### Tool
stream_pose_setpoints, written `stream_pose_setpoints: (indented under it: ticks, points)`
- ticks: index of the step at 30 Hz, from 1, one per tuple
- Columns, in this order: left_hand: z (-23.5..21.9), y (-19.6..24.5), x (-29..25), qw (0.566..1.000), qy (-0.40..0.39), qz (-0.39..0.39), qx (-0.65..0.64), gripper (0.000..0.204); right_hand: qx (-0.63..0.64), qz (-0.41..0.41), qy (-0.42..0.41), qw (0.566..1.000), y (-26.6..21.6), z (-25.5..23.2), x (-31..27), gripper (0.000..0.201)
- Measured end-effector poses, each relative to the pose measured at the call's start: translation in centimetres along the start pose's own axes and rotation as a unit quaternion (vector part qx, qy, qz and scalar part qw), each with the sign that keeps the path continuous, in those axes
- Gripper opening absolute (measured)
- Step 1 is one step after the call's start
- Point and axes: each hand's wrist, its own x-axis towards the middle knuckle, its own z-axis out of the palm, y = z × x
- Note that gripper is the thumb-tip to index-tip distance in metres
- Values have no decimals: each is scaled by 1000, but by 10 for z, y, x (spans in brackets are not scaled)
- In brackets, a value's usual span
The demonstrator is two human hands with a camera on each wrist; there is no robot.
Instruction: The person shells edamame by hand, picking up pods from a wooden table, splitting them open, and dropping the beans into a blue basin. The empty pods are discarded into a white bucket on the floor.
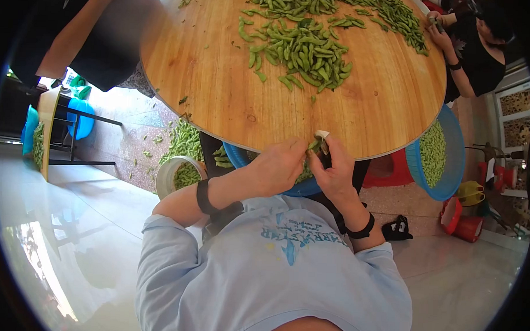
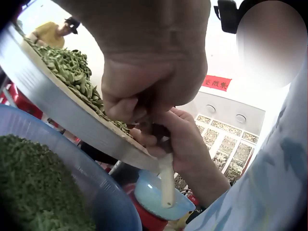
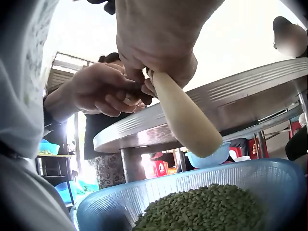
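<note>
My right hand (image 1: 333, 171) grips a tool by its smooth cream handle (image 3: 187, 115); its working end is hidden among the fingers. The handle's rounded butt sticks out below the fist in both wrist views. Close against it, my left hand (image 1: 279, 166) has its fingers curled and pinches a green bean pod (image 1: 312, 147), mostly covered by the fingertips. Both hands meet at the near edge of a round wooden table (image 1: 220, 100). Beneath them stands a blue basket (image 3: 103, 207) filled with shelled green beans (image 3: 202, 211).
A heap of green pods (image 1: 307, 53) lies across the table. To the left are a white bucket (image 1: 166, 176) and pods on the floor (image 1: 184, 140). A blue basin (image 1: 452, 151) of beans stands right, by a red stool (image 1: 393, 170). Other people (image 1: 479, 44) are around the table.
</note>
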Motion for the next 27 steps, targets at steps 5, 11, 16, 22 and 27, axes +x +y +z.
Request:
stream_pose_setpoints:
  ticks: [5,11,16,22,27]
  points:
    - [2,5,-3,999,-35,-13,23,10,-16,-52,19,998,-2,2,0,33]
    - [6,16,-16,998,-44,36,16,7,-6,32,-74,997,1,-12,-7,23]
    - [-1,13,-13,966,29,-166,-197,20,147,187,-47,970,6,-4,-19,15]
    - [7,-9,-15,818,34,-180,-545,30,321,320,-73,889,-10,-4,-19,10]
    - [8,-3,-12,840,78,-134,-520,23,260,227,-124,930,-6,-6,-22,17]
